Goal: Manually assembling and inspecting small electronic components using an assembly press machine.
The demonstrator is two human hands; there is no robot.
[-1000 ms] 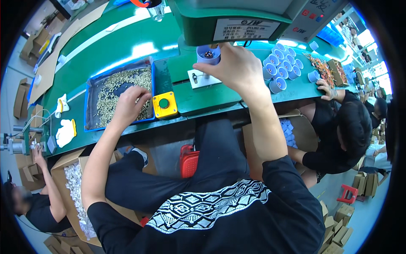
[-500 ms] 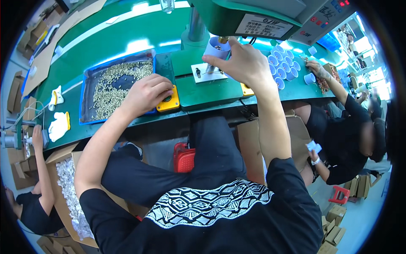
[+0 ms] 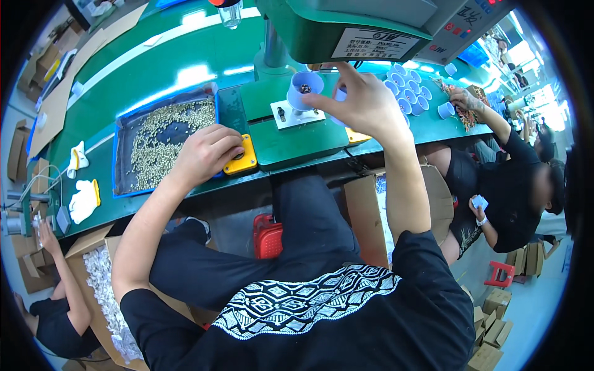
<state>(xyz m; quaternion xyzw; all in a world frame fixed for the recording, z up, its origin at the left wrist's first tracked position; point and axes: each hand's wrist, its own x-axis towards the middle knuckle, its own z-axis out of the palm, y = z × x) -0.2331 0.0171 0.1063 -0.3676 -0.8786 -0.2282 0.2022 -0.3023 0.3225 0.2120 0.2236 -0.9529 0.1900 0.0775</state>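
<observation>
A lilac cup (image 3: 298,101) stands on the white fixture plate (image 3: 286,117) of a green press (image 3: 297,28), with small dark parts inside. My right hand (image 3: 368,102) is beside it, thumb and index finger spread, the thumb tip over the cup's rim and the index finger near the press's brass tip. Its other fingers are hidden. A lilac patch shows in the gap behind the thumb; I cannot tell whether the hand holds it. My left hand (image 3: 210,151) is closed, fingers bent together, its fingertips at the button of a yellow box (image 3: 246,162).
Left of the press lies a blue-edged tray (image 3: 116,157) of small brass parts. White gloves (image 3: 85,201) lie farther left. Several lilac cups (image 3: 408,96) stand to the right, near a co-worker's hand (image 3: 464,99). Open cartons (image 3: 362,213) flank my legs.
The whole view has shifted a little. My right hand has loosened from around the cup and moved to its right. More of the cup's inside shows. My left hand stays at the yellow box.
</observation>
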